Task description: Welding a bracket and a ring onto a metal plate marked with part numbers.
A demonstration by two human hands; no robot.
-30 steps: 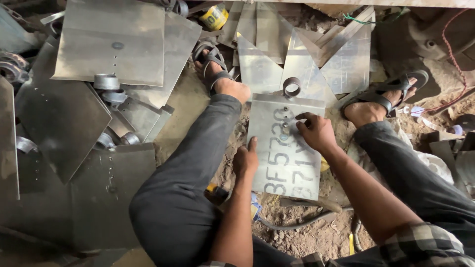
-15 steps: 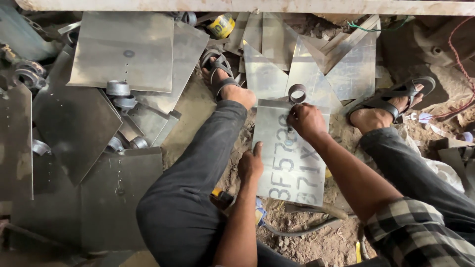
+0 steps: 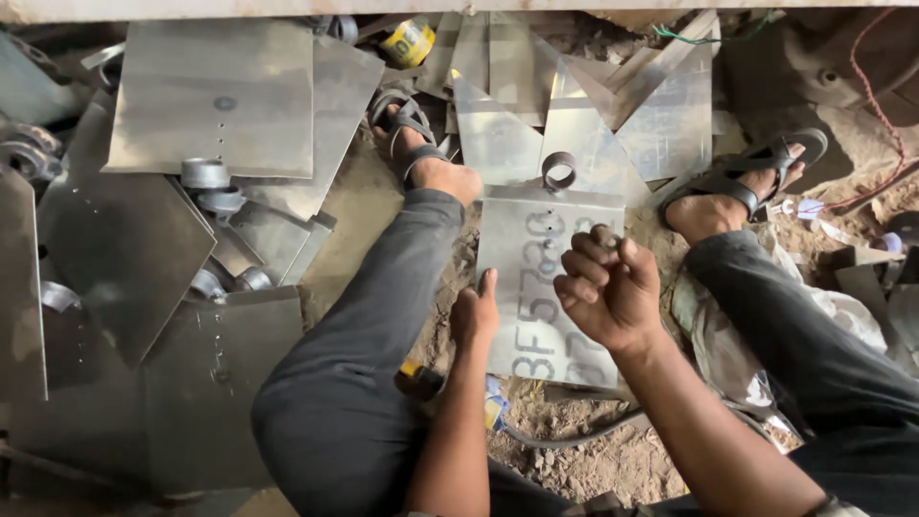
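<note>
Left hand flat, steadying plate edge | right hand fisted above | metal plate grey, rectangular, painted characters, flat.

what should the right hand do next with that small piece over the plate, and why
Probably lower the right hand to set its small piece on the metal plate. The hand is raised in a closed grip above it, while the left hand braces the plate's edge and a ring sits at its top edge.

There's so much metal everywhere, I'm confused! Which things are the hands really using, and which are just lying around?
In use: metal plate with painted marks, steadied by the left hand; right hand fisted above it; metal ring at its top edge.

Lying about: stacked sheets, short metal cylinders, yellow tape measure.
</note>
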